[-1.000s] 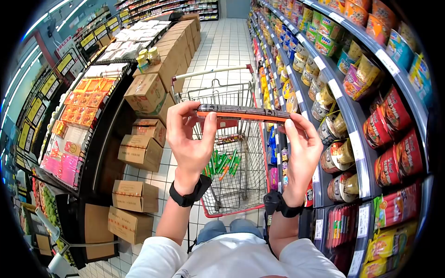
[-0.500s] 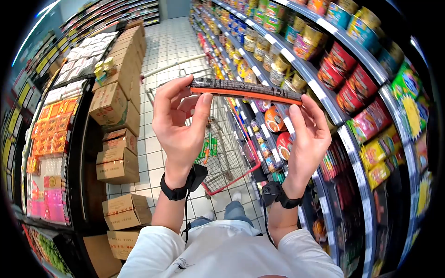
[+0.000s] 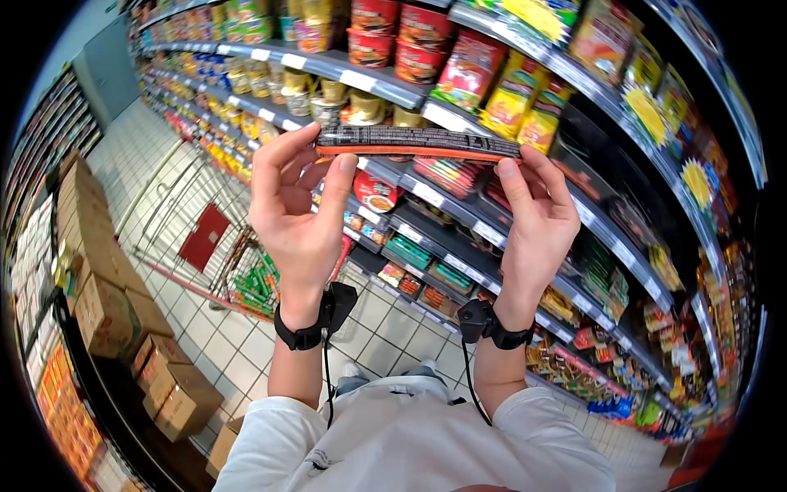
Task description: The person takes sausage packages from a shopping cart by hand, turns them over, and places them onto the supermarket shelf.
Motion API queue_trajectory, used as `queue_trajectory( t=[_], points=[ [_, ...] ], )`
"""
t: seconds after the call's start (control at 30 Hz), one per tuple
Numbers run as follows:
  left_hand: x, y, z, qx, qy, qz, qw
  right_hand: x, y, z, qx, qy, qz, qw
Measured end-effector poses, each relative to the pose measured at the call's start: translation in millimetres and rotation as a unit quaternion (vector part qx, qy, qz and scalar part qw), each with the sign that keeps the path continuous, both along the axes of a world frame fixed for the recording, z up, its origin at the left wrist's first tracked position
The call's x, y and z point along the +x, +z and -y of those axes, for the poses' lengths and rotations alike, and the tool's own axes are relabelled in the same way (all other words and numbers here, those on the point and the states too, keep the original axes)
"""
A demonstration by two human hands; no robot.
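A long, slim black-and-orange packet (image 3: 418,141) is held up level in front of me, with small pale print along its dark side. My left hand (image 3: 295,197) pinches one end between thumb and fingers. At the opposite end, my right hand (image 3: 533,209) grips it the same way. Black straps with small camera-like boxes sit on both wrists, and a cable runs down from each. Behind the packet are shelves with red noodle tubs (image 3: 422,45) and yellow bags (image 3: 512,94).
A shopping cart (image 3: 176,221) with green packages (image 3: 256,283) in it stands to my left on the tiled floor (image 3: 385,328). Cardboard boxes (image 3: 184,402) line the far left. Stocked shelves (image 3: 459,209) run along the front and right.
My view has turned to the right, so the cart and boxes now lie farther left and more shelving shows. Both hands still hold the packet, which is now closer to level.
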State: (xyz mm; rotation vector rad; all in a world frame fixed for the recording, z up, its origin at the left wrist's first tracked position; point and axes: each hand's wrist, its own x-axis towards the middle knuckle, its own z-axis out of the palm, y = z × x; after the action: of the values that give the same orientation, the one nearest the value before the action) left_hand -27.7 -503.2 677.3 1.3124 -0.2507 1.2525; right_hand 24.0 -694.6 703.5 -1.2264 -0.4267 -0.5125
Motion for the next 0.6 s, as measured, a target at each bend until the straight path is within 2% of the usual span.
queue_trajectory(
  t=[0.1,0.33,0.5,0.6],
  points=[
    [18.1,1.4,42.7,-0.005,-0.047,-0.043,0.998,8.9,-7.4,46.4,0.006,-0.02,0.022,1.0],
    [66.9,1.3,177.6,0.025,-0.13,-0.1,0.986,20.5,-15.5,190.2,0.01,-0.084,-0.012,0.996],
    [95.6,3.1,296.8,0.074,-0.159,-0.166,0.97,25.8,-27.9,315.5,-0.002,-0.149,-0.063,0.987],
    [112.3,-8.3,350.4,0.143,-0.197,-0.197,0.95,26.2,-38.7,382.2,-0.011,-0.163,-0.099,0.982]
  ],
)
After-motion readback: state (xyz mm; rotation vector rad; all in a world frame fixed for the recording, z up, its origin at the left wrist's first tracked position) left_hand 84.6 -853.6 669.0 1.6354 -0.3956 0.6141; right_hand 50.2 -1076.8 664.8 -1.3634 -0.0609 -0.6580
